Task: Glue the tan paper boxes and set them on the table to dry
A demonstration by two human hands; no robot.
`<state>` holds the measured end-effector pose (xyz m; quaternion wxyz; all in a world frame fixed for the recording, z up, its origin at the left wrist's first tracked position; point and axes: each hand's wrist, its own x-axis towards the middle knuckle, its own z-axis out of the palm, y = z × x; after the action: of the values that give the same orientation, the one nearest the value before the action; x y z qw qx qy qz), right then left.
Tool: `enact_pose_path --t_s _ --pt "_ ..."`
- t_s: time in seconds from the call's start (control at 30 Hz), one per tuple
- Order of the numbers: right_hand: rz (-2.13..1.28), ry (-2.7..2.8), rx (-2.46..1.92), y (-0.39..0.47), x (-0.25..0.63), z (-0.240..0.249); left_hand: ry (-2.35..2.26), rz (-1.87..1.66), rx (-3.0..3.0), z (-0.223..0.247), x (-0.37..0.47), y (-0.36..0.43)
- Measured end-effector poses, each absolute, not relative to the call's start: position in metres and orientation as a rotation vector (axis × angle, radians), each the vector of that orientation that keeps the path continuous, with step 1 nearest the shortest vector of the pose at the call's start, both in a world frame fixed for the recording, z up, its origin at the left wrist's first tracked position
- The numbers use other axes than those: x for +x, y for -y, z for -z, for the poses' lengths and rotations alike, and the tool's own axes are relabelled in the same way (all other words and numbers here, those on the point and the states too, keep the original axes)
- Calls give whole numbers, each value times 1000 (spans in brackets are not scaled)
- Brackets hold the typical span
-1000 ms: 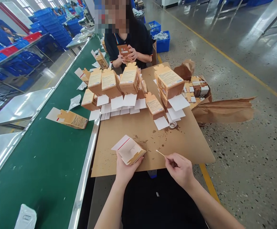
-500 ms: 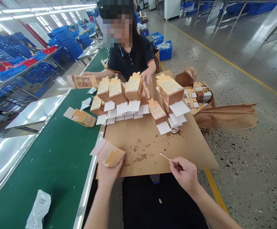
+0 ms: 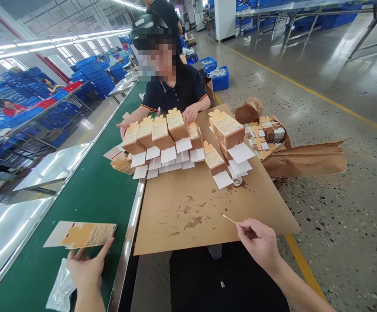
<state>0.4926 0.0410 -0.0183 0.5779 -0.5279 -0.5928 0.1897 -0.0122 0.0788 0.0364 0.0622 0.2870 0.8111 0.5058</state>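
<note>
The half-open left hand (image 3: pixel 87 269), grip unclear, touches the near long side of a tan cardboard box (image 3: pixel 94 234), white flap (image 3: pixel 56 234) leftward, on the green belt (image 3: pixel 110 199); the farther right hand (image 3: pixel 260 243) pinches a thin pale stick (image 3: pixel 229 219) above the brown desk (image 3: pixel 159 229).

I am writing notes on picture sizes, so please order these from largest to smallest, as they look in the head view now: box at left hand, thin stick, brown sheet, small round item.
1. Brown sheet
2. Box at left hand
3. Unsure: thin stick looks longer, round item wider.
</note>
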Motion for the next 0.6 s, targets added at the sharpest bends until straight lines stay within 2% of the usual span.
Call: enact_pose_path --t_s 0.1,0.2,0.27,0.43,0.6 --pt "-426 1356 -1277 -34 501 16 -2609 -1756 801 -30 12 -61" --pt "-418 1342 -1305 -27 510 14 -2366 -1923 1261 -24 57 -64" --pt "-414 1343 -1310 -25 514 12 -2096 -1850 1566 -24 99 -84" --pt "-371 1335 -1305 -23 519 3 -1463 -1177 2228 -32 214 -180" --pt "-295 1341 -1327 -15 519 -5 -1327 -427 2462 -36 298 -267"
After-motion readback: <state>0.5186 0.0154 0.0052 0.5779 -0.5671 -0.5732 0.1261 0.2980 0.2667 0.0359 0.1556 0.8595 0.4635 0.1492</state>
